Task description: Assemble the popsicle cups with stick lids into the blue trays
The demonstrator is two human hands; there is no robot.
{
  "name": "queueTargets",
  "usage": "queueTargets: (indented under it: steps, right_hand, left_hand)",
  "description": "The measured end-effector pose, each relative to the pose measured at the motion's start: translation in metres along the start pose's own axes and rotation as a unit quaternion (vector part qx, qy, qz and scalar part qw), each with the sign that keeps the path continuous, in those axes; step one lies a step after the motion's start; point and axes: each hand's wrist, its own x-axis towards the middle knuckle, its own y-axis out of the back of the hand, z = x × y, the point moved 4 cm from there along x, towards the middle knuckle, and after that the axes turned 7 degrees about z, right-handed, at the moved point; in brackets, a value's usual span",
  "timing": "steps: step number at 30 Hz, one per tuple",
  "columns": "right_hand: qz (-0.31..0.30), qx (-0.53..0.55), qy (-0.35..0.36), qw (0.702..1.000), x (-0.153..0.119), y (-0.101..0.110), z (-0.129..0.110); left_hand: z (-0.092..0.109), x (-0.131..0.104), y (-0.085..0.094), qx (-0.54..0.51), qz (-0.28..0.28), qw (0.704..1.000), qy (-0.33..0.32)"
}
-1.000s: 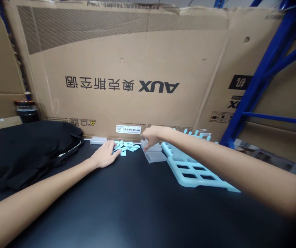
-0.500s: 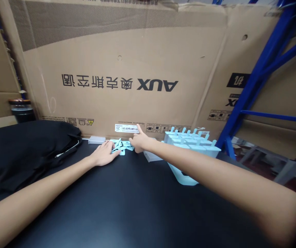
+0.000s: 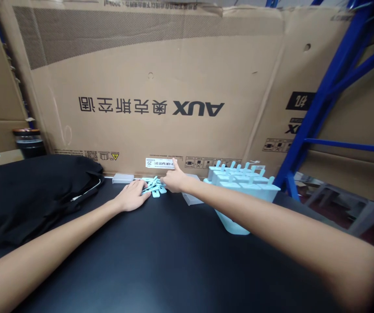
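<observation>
A small heap of flat light-blue plastic pieces (image 3: pixel 155 186) with rounded ends lies on the black table. Their exact kind is too small to tell. My left hand (image 3: pixel 132 194) lies palm down at the heap's left side, fingers stretched forward, thumb apart and touching the pieces. On the opposite side, my right hand (image 3: pixel 174 180) stands on edge beside the heap, thumb raised and fingers bent toward the pieces. Its fingertips are partly hidden, and nothing shows in its grip.
A light-blue ice-pop mould (image 3: pixel 242 184) with upright sticks stands right, partly behind my forearm. Clear plastic boxes (image 3: pixel 123 178) flank the heap. A black cloth bundle (image 3: pixel 40 191) and dark jar (image 3: pixel 28 143) are left. A large cardboard box (image 3: pixel 141 78) walls the back, near a blue rack (image 3: pixel 330 100).
The light-blue pieces are gathered into a tighter heap between my hands. My right hand has moved slightly left; my left hand stays almost in place.
</observation>
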Motion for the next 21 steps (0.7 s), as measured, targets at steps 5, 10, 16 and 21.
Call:
queueTargets:
  steps: [5,10,16,21]
  right_hand:
    - [0.047,0.016,0.012,0.999,-0.002,0.004,-0.003]
    - [0.050,0.020,0.017,0.998,0.000,0.013,0.006]
    - [0.273,0.058,-0.009,0.960,-0.065,0.064,0.035]
    - [0.401,0.043,-0.092,0.910,-0.185,0.059,0.051]
  left_hand:
    - [0.000,-0.001,0.000,-0.004,0.027,0.999,-0.019]
    - [0.001,-0.003,0.002,-0.011,0.041,0.999,-0.017]
    - [0.012,-0.009,0.013,0.020,0.094,0.994,-0.051]
    - [0.029,-0.014,0.023,0.088,0.155,0.978,-0.106]
